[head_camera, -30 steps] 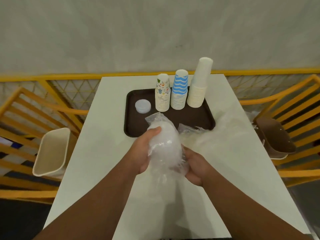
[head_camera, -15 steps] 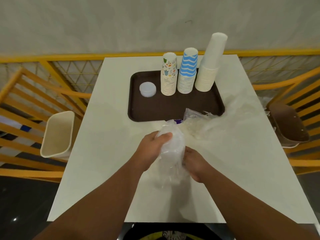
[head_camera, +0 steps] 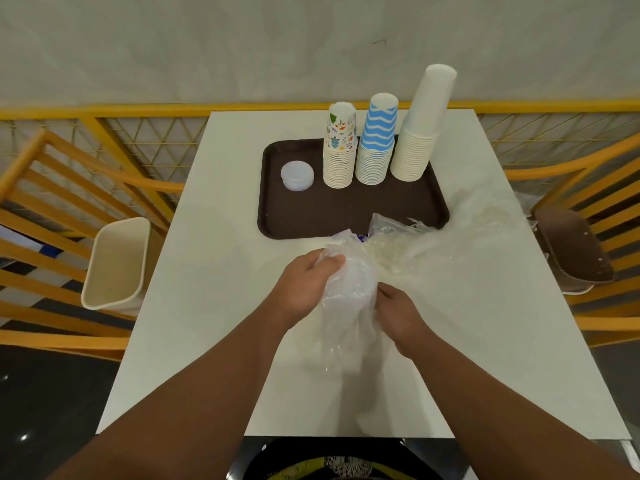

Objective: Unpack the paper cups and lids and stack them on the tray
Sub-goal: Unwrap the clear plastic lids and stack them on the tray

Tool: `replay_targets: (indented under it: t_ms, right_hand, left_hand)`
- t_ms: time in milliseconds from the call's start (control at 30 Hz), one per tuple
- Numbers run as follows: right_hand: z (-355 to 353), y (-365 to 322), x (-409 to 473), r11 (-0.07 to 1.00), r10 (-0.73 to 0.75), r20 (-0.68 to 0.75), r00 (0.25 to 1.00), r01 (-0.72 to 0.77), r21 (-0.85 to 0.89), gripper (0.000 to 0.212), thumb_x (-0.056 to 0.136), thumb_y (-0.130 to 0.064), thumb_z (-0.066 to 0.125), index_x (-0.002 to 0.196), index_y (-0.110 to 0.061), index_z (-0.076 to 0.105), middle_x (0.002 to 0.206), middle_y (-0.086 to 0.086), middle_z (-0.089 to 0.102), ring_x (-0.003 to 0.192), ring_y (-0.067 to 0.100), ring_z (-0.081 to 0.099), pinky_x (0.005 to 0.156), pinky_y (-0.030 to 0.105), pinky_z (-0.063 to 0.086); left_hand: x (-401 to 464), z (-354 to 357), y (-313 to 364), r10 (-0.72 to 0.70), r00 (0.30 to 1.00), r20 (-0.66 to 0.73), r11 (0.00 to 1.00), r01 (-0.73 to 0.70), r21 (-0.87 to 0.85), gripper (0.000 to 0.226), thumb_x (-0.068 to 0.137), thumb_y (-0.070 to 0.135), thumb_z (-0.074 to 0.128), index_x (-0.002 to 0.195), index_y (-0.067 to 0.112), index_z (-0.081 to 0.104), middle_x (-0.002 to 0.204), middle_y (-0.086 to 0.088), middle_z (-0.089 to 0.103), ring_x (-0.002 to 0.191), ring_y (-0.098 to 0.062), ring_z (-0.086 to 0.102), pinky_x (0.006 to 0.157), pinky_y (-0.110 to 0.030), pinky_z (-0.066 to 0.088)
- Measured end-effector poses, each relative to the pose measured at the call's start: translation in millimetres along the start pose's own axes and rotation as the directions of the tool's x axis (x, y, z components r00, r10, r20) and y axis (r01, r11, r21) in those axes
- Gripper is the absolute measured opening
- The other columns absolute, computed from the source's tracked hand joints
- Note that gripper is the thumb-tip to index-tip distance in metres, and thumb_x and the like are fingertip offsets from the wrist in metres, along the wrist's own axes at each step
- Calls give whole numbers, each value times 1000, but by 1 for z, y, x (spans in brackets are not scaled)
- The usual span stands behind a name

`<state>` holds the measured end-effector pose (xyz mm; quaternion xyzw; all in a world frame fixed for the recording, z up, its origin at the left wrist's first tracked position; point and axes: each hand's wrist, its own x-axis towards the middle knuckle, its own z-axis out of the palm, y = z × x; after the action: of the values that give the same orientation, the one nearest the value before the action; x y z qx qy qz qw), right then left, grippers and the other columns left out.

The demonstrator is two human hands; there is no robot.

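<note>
Before the tray [head_camera: 270, 202], both hands grip a clear bag [head_camera: 349, 292], seemingly holding lids.

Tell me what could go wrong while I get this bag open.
1. The plain white cup stack is tall and leans, so a knock to the tray could topple it.
2. Both hands, left hand and right hand, grip the plastic bag; a sudden tear could scatter its contents.
3. Loose plastic wrap overlaps the tray's near edge and may snag.
</note>
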<state>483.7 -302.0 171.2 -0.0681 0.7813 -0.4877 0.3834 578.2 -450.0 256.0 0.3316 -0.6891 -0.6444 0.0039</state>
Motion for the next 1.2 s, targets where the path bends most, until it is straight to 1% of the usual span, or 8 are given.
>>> replay_targets:
  t_ms: [100, 233, 367, 533, 700, 933, 1100, 1200]
  right_hand:
    - [-1, -4, -7, 996, -87, -63, 994, 88, 8, 30, 98, -38, 42, 103, -32, 71, 104, -10, 71, 103, 17, 65, 98, 43, 51]
    - [-3, -19, -25, 936, -314, -215, 925, 339, 91, 33, 100, -46, 40, 118, -30, 64, 119, -12, 64, 114, 7, 58, 104, 38, 46]
    - [-4, -30, -36, 849, -501, -80, 862, 507, 149, 54, 89, -64, 40, 129, -33, 57, 130, -9, 61, 123, 10, 55, 105, 36, 45]
    - [1, -34, -41, 865, -494, 25, 869, 488, 122, 43, 87, -61, 50, 127, -45, 54, 128, -10, 62, 122, 11, 57, 106, 44, 46]
    - [1, -39, -43, 860, -496, -21, 868, 494, 128, 48, 88, -59, 49, 131, -37, 55, 127, -12, 63, 121, 9, 57, 105, 43, 47]
    - [-5, -56, -47, 828, -533, -67, 844, 536, 167, 54, 87, -58, 49, 133, -31, 54, 128, -8, 63, 121, 10, 57, 103, 37, 49]
    - [-8, -65, -45, 816, -551, -82, 830, 557, 154, 56, 82, -69, 54, 131, -41, 54, 131, -6, 61, 125, 16, 55, 105, 51, 45]
    - [-14, -75, -43, 788, -602, -90, 794, 608, 98, 71, 78, -77, 54, 135, -35, 52, 133, -5, 59, 126, 19, 53, 104, 55, 43]
  left_hand:
    - [-2, 0, 5, 10, 1000, 0, 1000, -10, -19, 23, 99, 38, 48, 103, 31, 70, 104, 9, 72, 100, -10, 67, 98, -34, 50]
    - [-4, 0, 11, 31, 999, -17, 999, -32, -29, 24, 100, 35, 47, 92, 34, 69, 96, 13, 72, 95, -5, 66, 89, -25, 49]
    - [-3, -2, 16, 23, 1000, -1, 999, -23, -24, 24, 100, 33, 48, 95, 29, 71, 93, 9, 73, 91, -8, 67, 83, -25, 49]
    - [-2, -6, 21, -14, 1000, 25, 1000, 15, -1, 24, 101, 36, 45, 97, 28, 67, 95, 3, 70, 92, -15, 67, 81, -28, 51]
    - [-4, -11, 32, -10, 1000, 15, 999, 10, 35, 34, 101, 37, 43, 112, 17, 69, 108, -5, 71, 103, -21, 66, 95, -36, 48]
    - [-2, -16, 48, 21, 1000, 20, 999, -22, 40, 33, 102, 37, 42, 107, 18, 69, 102, -2, 70, 97, -15, 65, 82, -28, 47]
    - [-1, -19, 67, 43, 999, 31, 998, -44, 44, 32, 101, 40, 42, 108, 23, 67, 104, 1, 70, 96, -14, 64, 76, -28, 46]
    - [3, -23, 79, 48, 998, 38, 998, -49, 33, 25, 101, 39, 43, 96, 28, 65, 94, 8, 70, 85, -6, 65, 71, -25, 46]
